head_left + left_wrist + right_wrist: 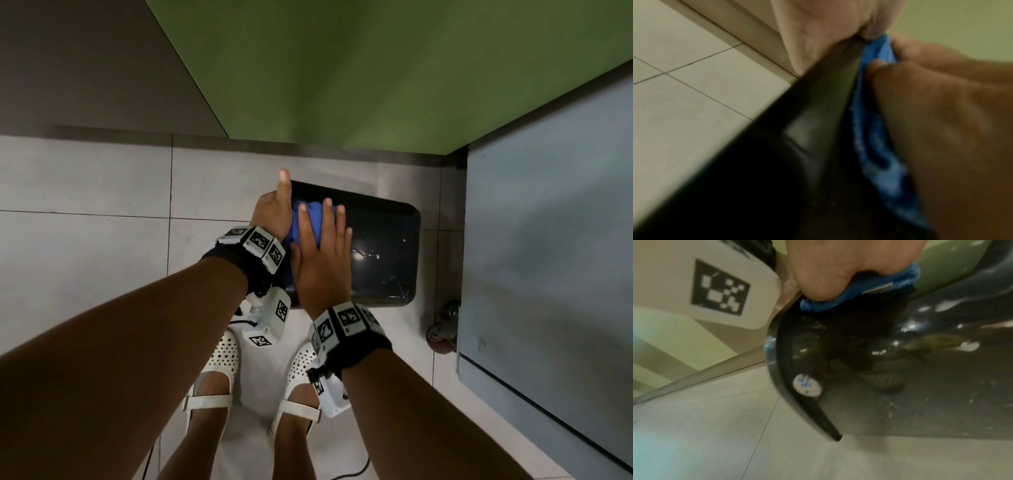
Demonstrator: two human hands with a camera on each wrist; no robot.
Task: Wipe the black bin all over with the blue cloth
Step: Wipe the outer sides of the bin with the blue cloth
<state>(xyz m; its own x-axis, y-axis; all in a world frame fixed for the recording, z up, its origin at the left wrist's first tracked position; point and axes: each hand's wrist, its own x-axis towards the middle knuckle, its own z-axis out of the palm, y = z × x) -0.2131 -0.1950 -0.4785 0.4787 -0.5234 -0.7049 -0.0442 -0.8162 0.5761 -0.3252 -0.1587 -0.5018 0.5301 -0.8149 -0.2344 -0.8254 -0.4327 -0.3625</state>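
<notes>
The black bin (383, 246) stands on the tiled floor, its glossy lid facing up. A bunched blue cloth (310, 219) lies on the left part of the lid. My right hand (322, 260) lies flat on the cloth with straight fingers, pressing it to the lid. My left hand (272, 212) holds the bin's left edge, thumb pointing away from me, its fingers hidden. In the left wrist view the bin's edge (807, 129) runs beside the cloth (875, 146). In the right wrist view the cloth (869, 292) sits under my palm on the bin (920, 386).
A green panel (376, 68) rises behind the bin and a grey cabinet (548, 240) stands close on its right. A small reddish object (443, 332) lies between bin and cabinet. My feet in white shoes (219, 370) stand just before the bin. Pale floor tiles (85, 205) lie to the left.
</notes>
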